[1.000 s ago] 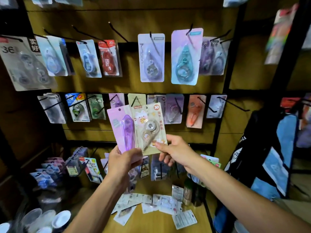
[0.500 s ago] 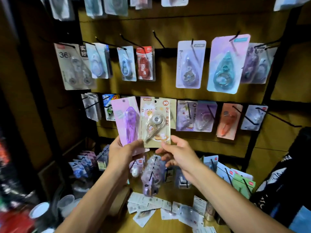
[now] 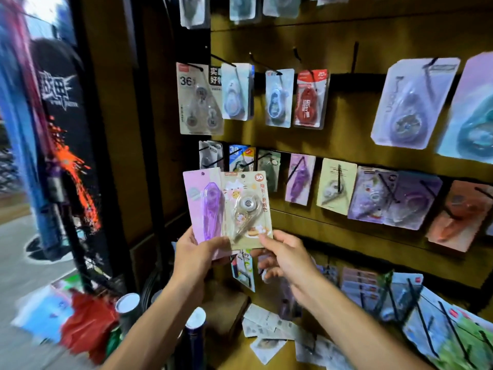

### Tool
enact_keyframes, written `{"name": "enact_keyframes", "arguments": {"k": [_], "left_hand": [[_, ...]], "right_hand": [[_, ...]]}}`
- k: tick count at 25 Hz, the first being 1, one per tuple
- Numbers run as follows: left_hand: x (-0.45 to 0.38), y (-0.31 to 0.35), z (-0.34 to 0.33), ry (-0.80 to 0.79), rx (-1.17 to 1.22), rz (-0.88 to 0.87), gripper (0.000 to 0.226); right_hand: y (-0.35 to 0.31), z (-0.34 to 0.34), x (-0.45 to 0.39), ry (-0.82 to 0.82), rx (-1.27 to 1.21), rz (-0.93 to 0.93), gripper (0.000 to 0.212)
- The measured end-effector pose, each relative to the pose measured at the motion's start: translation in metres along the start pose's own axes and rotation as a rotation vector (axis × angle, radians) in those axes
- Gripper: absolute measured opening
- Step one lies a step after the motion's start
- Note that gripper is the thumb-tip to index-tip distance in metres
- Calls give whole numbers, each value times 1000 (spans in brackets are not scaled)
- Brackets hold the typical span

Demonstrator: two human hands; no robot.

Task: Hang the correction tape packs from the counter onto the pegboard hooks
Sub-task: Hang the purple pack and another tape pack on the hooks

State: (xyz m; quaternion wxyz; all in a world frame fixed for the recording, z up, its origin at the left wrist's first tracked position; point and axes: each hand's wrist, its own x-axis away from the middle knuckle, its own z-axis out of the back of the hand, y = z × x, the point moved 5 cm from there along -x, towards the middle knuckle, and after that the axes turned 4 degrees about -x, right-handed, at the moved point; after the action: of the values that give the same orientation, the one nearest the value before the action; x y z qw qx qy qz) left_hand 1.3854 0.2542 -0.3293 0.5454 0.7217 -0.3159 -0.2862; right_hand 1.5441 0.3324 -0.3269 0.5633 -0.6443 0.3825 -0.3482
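Observation:
My left hand point(image 3: 198, 253) grips the lower edge of a purple correction tape pack point(image 3: 204, 206), held upright in front of the pegboard point(image 3: 346, 121). Overlapping it on the right is a cream pack with a cat picture and a "30" badge point(image 3: 248, 209). My right hand point(image 3: 286, 259) pinches that cream pack at its bottom right corner. Both packs sit just below the second row of hooks, in front of its leftmost hanging packs point(image 3: 240, 158). A matching purple pack point(image 3: 300, 180) hangs on a hook a little to the right.
Black hooks with hanging packs fill two pegboard rows; bare hooks point(image 3: 353, 57) stick out of the top row. Loose packs and paper cards point(image 3: 269, 327) lie on the wooden counter below. Cans point(image 3: 128, 308) stand at the lower left. A dark poster panel point(image 3: 61, 129) borders the left.
The view has swung left, so the pegboard now sits to the right. Both hands keep the two packs, raised slightly toward the left end of the second row.

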Motion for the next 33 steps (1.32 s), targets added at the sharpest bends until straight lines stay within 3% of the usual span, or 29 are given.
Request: {"name": "enact_keyframes", "arguments": {"k": [6,14,19,24,29,33], "left_hand": [[2,-5,8,-13,-28,-12,24],[-1,-21,16,40,-64,80,26],[-2,-34,-5,-8,-9,76,27],[13,-54,-66,-139,-13,94,29],[30,-73,-125,-196,3,146,30],[40,-79,-153,-239,4,146,33]], "right_hand": [[-8,-15,-5,-54,-2,61,22],[-8,-2,-8,58,-19,62,13],[-1,38,0,196,-114,52,12],[-11,114,29,388,-224,167,10],[-17,183,64,590,-193,251,13],[-17,205,76,622,-127,221,14]]}}
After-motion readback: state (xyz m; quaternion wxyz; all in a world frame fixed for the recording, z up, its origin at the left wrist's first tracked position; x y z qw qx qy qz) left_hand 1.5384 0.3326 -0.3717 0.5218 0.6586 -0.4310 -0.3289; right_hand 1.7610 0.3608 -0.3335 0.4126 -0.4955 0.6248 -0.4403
